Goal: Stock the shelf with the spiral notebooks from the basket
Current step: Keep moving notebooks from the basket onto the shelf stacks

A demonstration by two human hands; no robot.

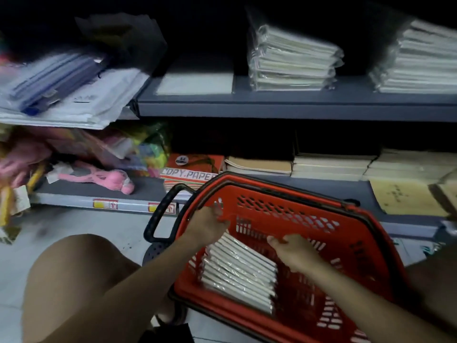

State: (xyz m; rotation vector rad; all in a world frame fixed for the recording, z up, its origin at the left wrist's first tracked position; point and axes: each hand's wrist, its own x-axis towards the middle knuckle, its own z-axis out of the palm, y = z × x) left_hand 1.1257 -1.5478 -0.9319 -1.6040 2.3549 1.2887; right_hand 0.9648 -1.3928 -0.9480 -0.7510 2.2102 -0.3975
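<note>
A red plastic basket [291, 193] stands on the floor in front of the shelves. Inside it lies a row of plastic-wrapped spiral notebooks [239, 271], their pale edges facing up. My left hand [209, 225] reaches in over the basket's left rim, its blurred fingers stretched out above the far end of the row. My right hand [295, 252] sits at the row's right side with bent fingers; whether it grips a notebook is unclear. The grey upper shelf [296, 106] holds two stacks of wrapped notebooks [291, 60], with a bare stretch to their left.
The basket's black handle [160, 214] hangs out to the left. The lower shelf carries a copy paper pack [190, 173], brown notebook stacks [331, 164] and a pink toy [99, 177]. Folders [57, 90] overhang at upper left. My knees flank the basket.
</note>
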